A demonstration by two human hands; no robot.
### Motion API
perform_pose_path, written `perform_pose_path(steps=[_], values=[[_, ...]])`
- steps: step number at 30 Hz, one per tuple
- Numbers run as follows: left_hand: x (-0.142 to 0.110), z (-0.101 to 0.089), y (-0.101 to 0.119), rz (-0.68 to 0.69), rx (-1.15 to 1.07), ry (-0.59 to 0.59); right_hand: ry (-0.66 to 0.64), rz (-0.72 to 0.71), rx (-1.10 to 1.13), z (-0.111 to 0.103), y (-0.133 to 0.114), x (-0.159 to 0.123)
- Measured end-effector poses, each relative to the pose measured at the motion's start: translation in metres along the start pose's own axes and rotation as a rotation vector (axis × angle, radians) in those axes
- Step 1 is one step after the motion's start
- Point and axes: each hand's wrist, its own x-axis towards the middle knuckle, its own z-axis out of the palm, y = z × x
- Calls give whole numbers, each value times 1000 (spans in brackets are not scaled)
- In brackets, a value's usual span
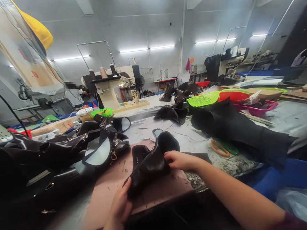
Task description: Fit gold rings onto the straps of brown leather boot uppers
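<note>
A dark brown leather boot upper (150, 163) lies on a brown work board (112, 188) at the near edge of the bench. My left hand (121, 203) grips its near lower edge, fingers closed on the leather. My right hand (181, 159) presses on its far right side, fingers curled over the rim by the black lining. A stack of similar dark uppers (72, 150) with grey insoles and gold buckles sits just left of the board.
A roll of black material (240, 127) lies at right. Behind it are green (203, 99), red (233, 95) and pink (260, 110) baskets. More uppers (171, 113) lie mid-bench. Orange-handled scissors (219, 147) rest right of the board. A person sits far left.
</note>
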Motion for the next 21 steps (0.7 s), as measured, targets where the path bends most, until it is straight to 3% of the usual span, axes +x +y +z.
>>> perform_pose_path(steps=[9, 21], values=[[-3, 11, 7, -75, -66, 48, -47, -59, -150, -6, -11, -12], [-2, 16, 8, -77, -15, 56, 24, -56, -37, 8, 7, -29]])
